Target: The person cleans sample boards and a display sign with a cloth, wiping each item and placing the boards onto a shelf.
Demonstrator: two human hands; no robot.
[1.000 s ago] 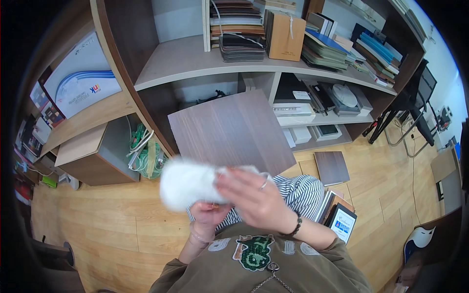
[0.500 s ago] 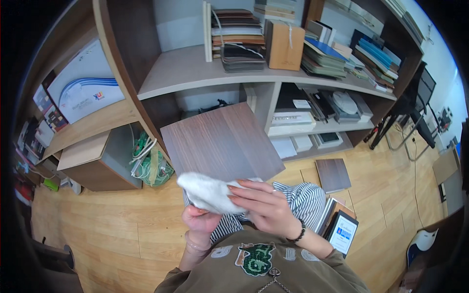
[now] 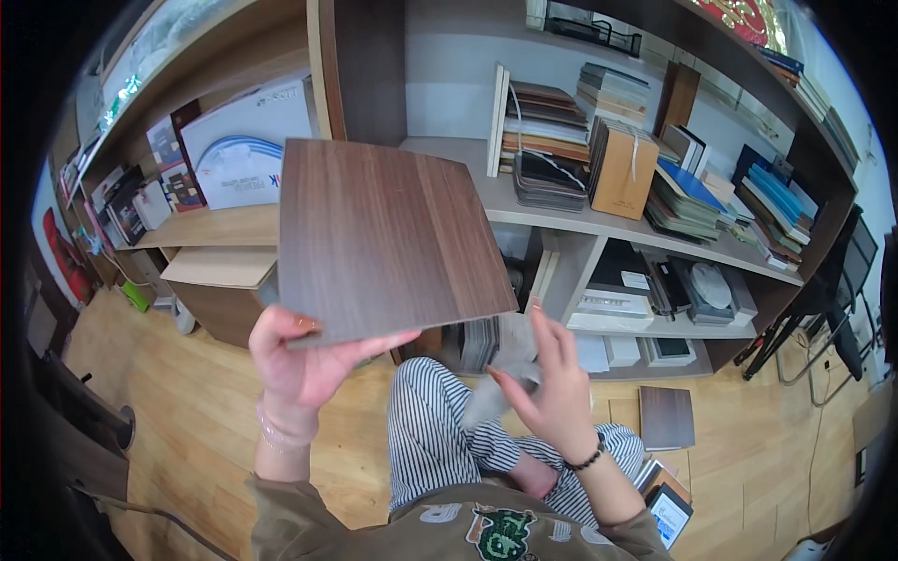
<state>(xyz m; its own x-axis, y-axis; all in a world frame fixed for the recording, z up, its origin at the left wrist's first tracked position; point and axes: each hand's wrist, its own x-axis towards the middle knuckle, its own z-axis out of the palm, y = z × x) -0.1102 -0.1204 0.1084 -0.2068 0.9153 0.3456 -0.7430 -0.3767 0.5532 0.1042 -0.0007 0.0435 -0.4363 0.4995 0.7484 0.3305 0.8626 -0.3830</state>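
Observation:
A square wood-grain panel [image 3: 383, 238], dark brown, is held up and tilted in front of me. My left hand [image 3: 295, 360] grips its near lower edge, thumb on the face and fingers beneath. Right of the panel's near corner is my right hand [image 3: 559, 393], with fingers raised and thumb apart from them. A pale, fluffy cloth [image 3: 486, 402] hangs at that hand, slightly blurred and partly behind the thumb; it appears held there. My crossed legs in striped trousers [image 3: 426, 421] are below.
Ahead stands a shelf unit [image 3: 552, 217] with stacked sample boards [image 3: 547, 117] and a wooden block-like box [image 3: 624, 168]. A smaller wood-grain panel [image 3: 667, 418] lies on the floor at right, near a framed card [image 3: 669, 516]. At left is an open cabinet [image 3: 220, 266].
The panel has risen from in front of my legs, now in my left hand. That hand has let go of the cloth, which stays with my right hand. The view has shifted left.

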